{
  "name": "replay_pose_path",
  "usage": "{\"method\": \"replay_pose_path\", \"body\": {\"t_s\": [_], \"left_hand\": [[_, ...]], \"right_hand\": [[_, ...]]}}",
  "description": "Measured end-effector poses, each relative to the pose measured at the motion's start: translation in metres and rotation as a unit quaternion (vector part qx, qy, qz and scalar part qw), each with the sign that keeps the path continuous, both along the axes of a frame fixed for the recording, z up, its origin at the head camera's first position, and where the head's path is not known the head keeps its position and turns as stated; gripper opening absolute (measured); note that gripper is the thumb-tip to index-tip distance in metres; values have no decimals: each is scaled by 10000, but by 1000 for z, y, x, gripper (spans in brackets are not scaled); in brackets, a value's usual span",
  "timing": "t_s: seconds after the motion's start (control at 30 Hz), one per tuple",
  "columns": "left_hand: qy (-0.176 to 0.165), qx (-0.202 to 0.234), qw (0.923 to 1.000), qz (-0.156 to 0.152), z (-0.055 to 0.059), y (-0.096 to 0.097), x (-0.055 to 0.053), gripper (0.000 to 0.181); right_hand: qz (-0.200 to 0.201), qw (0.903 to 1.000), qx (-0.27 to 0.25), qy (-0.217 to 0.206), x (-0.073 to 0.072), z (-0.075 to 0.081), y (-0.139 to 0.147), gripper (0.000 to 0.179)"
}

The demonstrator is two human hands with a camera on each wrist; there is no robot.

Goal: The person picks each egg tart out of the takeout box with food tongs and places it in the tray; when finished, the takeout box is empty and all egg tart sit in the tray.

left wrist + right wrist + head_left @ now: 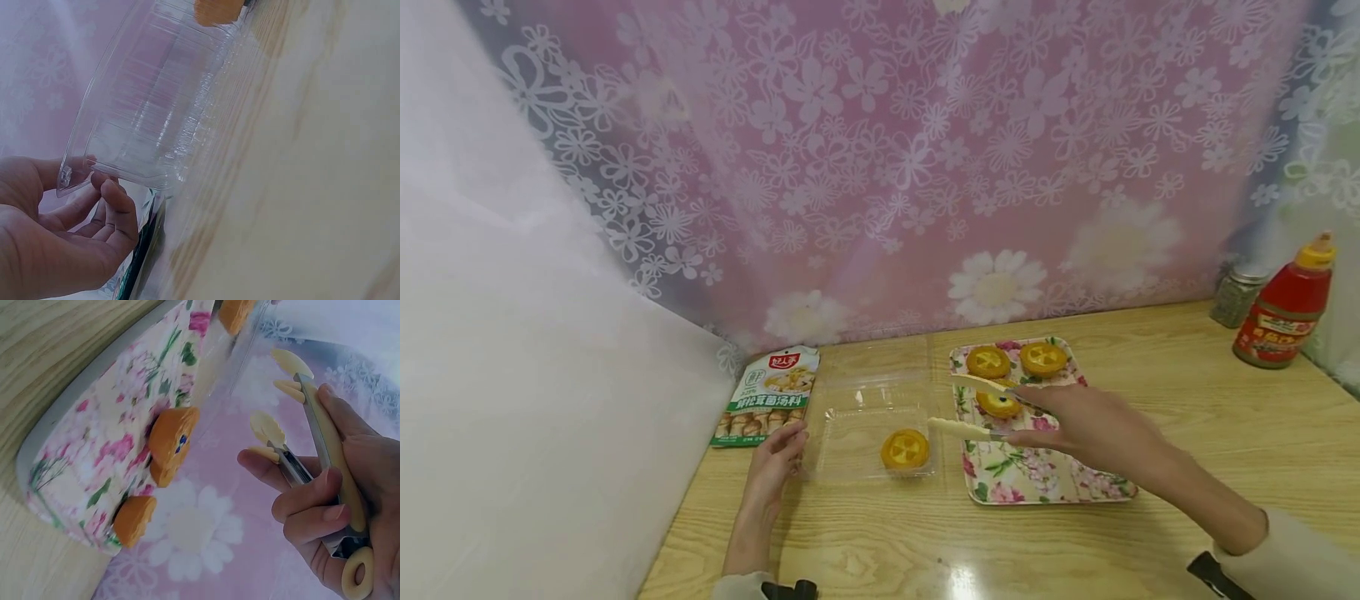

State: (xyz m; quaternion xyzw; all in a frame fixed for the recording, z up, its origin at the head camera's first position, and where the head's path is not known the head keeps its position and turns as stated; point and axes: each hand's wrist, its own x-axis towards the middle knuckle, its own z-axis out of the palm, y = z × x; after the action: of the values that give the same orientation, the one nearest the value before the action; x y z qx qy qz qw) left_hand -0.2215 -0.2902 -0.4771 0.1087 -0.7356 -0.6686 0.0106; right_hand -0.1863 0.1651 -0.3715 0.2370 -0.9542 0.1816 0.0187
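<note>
My left hand [767,468] pinches the left rim of a clear plastic clamshell box [850,475], its thumb and fingertips at the edge in the left wrist view. One egg tart [905,450] sits in the box's front right corner. With my right hand [1101,427] I grip metal tongs [328,447] with cream-coloured tips, spread apart and holding nothing. They hover over the left side of a flowered tray [1045,479]. Three more tarts lie there: a back left tart [988,362], a back right tart [1042,359] and a nearer tart [997,405] partly behind the tongs.
Left of the box lies a green and white food packet [767,396]. At the far right stand a red sauce bottle [1285,312] with a yellow cap and a small glass jar [1236,298]. A flowered curtain [910,167] hangs behind the wooden table [880,542].
</note>
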Motion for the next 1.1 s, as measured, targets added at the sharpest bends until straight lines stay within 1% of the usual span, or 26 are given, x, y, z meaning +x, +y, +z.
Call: {"method": "replay_pose_path", "body": {"t_s": [0.07,0.17,0.3,0.4,0.57,0.7,0.87,1.1], "left_hand": [[-7,36,10000,16,0,0,0,46],[13,70,10000,32,-1,-1,-1,44],[73,84,9999,24,-3,-2,-1,43],[100,72,9999,-7,-3,-3,-1,43],[64,87,9999,-18,-3,-3,-1,42],[46,95,9999,-20,-2,-3,0,43],[77,75,9999,-51,0,-1,0,44],[99,75,9999,0,-1,0,-2,44]], "right_hand": [[145,9998,0,108,1,1,-7,80],[318,9994,19,146,2,2,-19,73],[578,9983,-98,10,2,6,-38,61],[799,9967,-135,26,1,7,-51,56],[1023,9946,48,194,-1,6,-68,48],[1131,9931,203,238,-2,4,-77,43],[1083,9935,300,175,0,3,-86,40],[869,9957,282,158,4,3,-95,24]]}}
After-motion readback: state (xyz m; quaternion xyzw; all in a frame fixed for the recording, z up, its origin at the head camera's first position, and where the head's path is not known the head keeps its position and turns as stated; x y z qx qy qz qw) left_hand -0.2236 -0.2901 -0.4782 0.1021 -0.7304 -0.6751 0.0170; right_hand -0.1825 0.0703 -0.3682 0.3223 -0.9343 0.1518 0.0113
